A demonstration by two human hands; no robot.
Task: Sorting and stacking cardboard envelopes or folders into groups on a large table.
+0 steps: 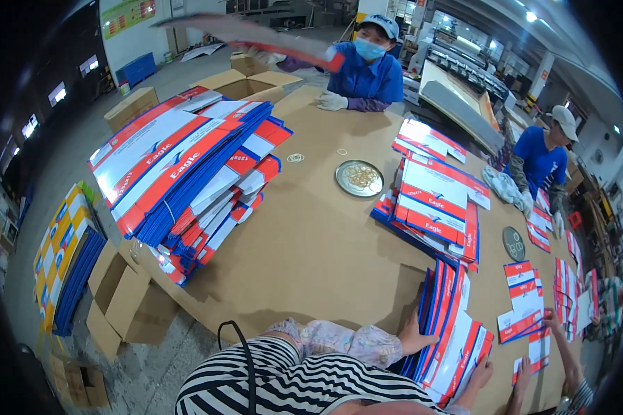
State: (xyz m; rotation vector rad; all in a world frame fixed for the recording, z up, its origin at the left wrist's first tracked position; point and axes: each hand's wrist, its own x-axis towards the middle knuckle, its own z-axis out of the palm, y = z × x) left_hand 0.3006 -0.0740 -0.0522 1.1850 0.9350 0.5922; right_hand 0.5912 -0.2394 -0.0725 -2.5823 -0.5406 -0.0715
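A large table [311, 242] covered in brown cardboard carries everything. At its left end lies a tall slumping stack of flat red, white and blue cartons [187, 173]; near the middle sits a round metal dish of rubber bands [359, 178], with a few loose rubber bands [295, 158] just beside it on the board. To the right lie a lower pile of the same flat cartons [436, 204], an upright bundle of cartons [450, 332] at the near edge, a second round dish [513, 243], and small printed sheets [522, 297] spread further right.

Both hands [450, 356] on an upright stack of flat cartons [450, 325], brown table [325, 242].
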